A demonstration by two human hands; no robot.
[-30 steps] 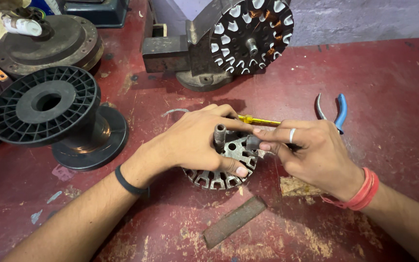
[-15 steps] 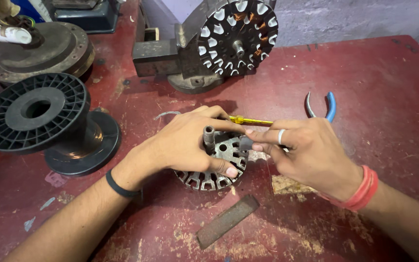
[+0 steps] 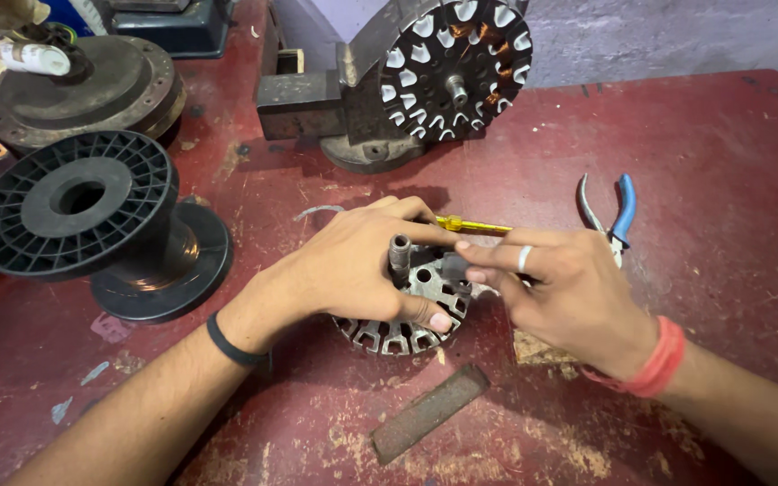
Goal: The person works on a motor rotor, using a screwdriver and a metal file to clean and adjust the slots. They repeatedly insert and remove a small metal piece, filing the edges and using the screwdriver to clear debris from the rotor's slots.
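While left hand [image 3: 353,265] grips slotted steel stator [image 3: 407,310] — right hand [image 3: 569,292] pinches its rim | worn red bench [image 3: 722,180]

Your arms are bare, no sleeves in view. Left hand [image 3: 353,265]: thin black band [image 3: 231,344] round the wrist. Right hand [image 3: 569,292]: silver ring [image 3: 524,258] on one finger, red-orange thread bracelet [image 3: 655,360] wrapped round the wrist.

dull grey metal stator [image 3: 402,335], worn table [image 3: 704,162].

Stator core [image 3: 402,333] centre on table [image 3: 722,270]; spool [image 3: 83,216] left; pliers [image 3: 614,216] right; flat bar [image 3: 429,412] in front; mounted stator [image 3: 452,63] behind.
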